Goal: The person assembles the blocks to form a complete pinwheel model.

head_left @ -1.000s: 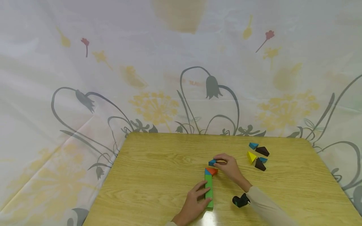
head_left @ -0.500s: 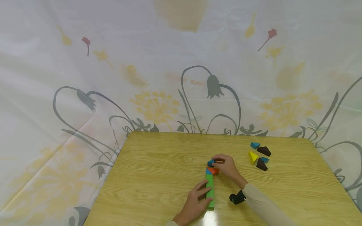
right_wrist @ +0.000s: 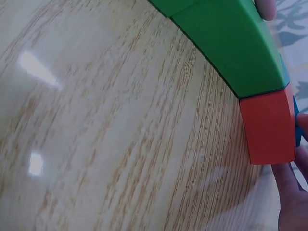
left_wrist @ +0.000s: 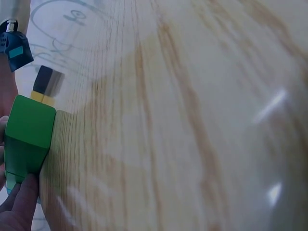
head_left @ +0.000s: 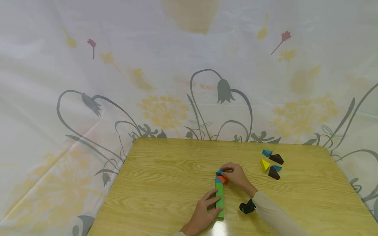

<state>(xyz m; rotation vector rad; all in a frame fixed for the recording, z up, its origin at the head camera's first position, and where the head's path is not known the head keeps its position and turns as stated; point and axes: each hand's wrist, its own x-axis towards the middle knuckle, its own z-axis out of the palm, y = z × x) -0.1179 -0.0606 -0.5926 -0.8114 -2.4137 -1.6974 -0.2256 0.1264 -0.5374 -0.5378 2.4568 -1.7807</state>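
Observation:
A row of green blocks runs away from me on the table, with a seam between two of them in the right wrist view. My left hand holds the row from its left side, fingers spread along it. At the far end a small blue triangular block and a red block sit side by side against the green. My right hand pinches another blue block just beyond these two. In the right wrist view the red block partly hides this blue block.
At the back right lie a blue triangular block, two dark brown blocks, a yellow triangular block and another blue piece. A black wrist camera sits by the right sleeve. A flower-patterned cloth hangs behind the table.
My right hand has brought the blue block slightly left and nearer, right up to the red and blue pieces. The left hand stays on the green blocks.

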